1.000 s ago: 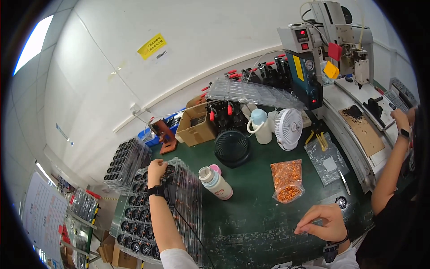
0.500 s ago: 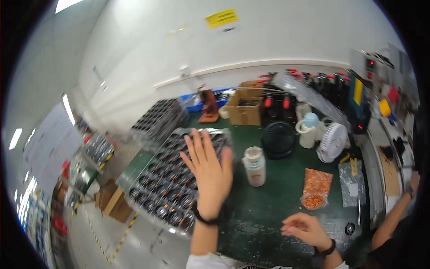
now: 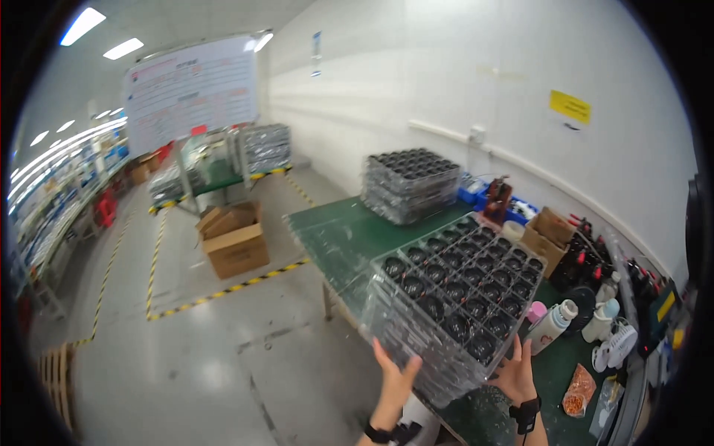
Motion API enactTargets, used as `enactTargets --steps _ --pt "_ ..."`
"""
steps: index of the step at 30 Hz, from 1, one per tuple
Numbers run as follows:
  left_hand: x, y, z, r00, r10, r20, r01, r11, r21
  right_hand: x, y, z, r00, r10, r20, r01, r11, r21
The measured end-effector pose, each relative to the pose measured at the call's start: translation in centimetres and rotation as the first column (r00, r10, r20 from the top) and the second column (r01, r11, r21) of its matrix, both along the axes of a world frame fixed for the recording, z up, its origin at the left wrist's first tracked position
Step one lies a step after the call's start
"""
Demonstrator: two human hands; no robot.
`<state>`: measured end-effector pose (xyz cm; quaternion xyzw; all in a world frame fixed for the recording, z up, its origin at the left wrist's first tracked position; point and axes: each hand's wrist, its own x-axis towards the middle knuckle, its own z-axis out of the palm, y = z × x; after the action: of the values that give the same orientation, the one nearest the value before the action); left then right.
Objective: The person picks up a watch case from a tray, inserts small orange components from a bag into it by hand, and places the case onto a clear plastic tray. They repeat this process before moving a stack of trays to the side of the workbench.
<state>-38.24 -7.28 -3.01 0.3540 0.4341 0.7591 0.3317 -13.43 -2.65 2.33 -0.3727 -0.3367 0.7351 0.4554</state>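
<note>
A stack of clear plastic trays [image 3: 416, 357] stands over the near edge of the green table, its top tray's pockets filled with round black parts [image 3: 456, 325]. My left hand [image 3: 394, 383] is against the stack's near left side, thumb and a finger on the plastic. At the near right corner, my right hand [image 3: 515, 377] grips the edge, with some fingers hidden behind or under the stack. Both hands hold it from the near end. A white bottle [image 3: 549, 328] stands close beside my right hand, by the tray's right side.
Another tray stack [image 3: 413, 182] sits at the table's far end. A brown carton [image 3: 547, 234], blue bins [image 3: 472, 192], a white fan [image 3: 619, 346] and a bag of orange bits [image 3: 579, 390] line the right. An opened cardboard box [image 3: 234, 245] stands on the floor at left.
The view has swung left. My left hand has left the top of the tray for the stack's near left side; my right hand has come from above the table to its near right corner.
</note>
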Motion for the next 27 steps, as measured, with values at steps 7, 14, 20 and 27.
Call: enactTargets --steps 7,14,20,27 --pt "1.7 0.6 -1.3 0.990 -0.134 -0.042 0.130 0.988 -0.083 -1.2 4.7 -5.0 0.985 -0.154 0.076 0.131 0.961 0.244" --pt "1.2 -0.2 0.6 0.879 -0.221 -0.422 0.094 0.949 -0.300 -1.9 3.6 -3.0 0.991 -0.129 0.027 0.117 0.956 0.270" --pt "1.8 2.2 -0.4 0.876 -0.272 -0.398 0.107 0.915 -0.390 -2.3 7.8 -3.3 0.992 -0.124 0.033 0.105 0.932 0.346" --pt "2.0 9.5 -1.2 0.776 -0.255 -0.577 0.029 0.928 -0.372 -1.2 15.6 -6.4 0.977 -0.178 0.117 0.148 0.962 0.231"
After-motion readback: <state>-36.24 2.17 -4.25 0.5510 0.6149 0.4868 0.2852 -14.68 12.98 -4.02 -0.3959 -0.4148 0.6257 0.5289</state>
